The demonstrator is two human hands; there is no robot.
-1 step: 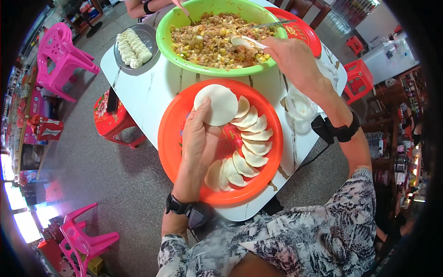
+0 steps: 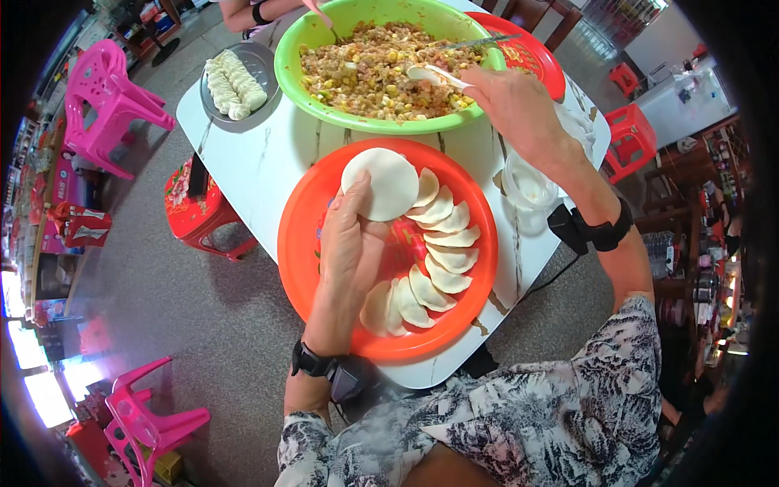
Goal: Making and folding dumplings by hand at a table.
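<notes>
My left hand [image 2: 350,239] is closed on the edge of a round white dumpling wrapper [image 2: 388,183], thumb on top, above an orange-red tray [image 2: 294,243]. Folded half-moon dumplings [image 2: 451,258] lie in an overlapping curve along the tray's right and near side. With my right hand [image 2: 519,114] I grip the handle of a white spoon [image 2: 442,75]. Its bowl rests at the surface of a chunky meat and corn filling [image 2: 365,69]. A large green basin [image 2: 377,123] holds this filling, just beyond the tray.
A co-worker's hand [image 2: 319,10] reaches to the basin's far rim. Left of the basin, a grey plate [image 2: 269,71] carries pleated dumplings. A clear plastic container [image 2: 529,193] stands beneath my right forearm. Behind the basin's right side lies a red tray [image 2: 531,50]. Pink chairs [image 2: 104,97] stand left.
</notes>
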